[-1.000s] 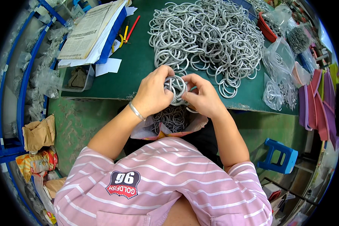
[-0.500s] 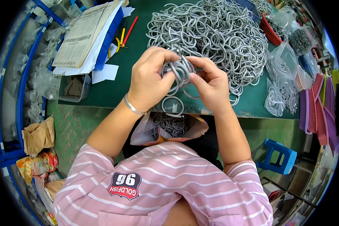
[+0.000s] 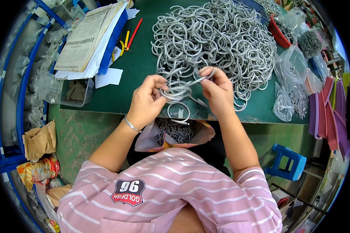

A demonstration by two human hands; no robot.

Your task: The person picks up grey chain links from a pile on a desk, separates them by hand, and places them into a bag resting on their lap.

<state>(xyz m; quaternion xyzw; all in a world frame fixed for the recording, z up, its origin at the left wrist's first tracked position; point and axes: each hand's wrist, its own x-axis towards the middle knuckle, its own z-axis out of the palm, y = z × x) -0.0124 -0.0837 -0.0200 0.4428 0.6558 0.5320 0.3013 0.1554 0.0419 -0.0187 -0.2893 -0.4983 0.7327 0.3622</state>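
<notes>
My left hand grips a small bundle of silver wire rings just above the near edge of the green table. My right hand pinches one ring of the same bundle at its upper right side. One loose ring hangs below the bundle. A big tangled heap of the same silver rings lies on the table right behind both hands. Below the table edge, on my lap, an open pink bag holds more rings.
A stack of papers and a blue folder lie at the back left, with red and yellow pens beside them. A clear plastic box sits at the left edge. Plastic bags of rings and a red tray stand right. A blue stool is on the floor.
Both hands have risen from the table edge toward the big heap, carrying the ring bundle. The right hand now pinches a ring at the bundle's upper side.
</notes>
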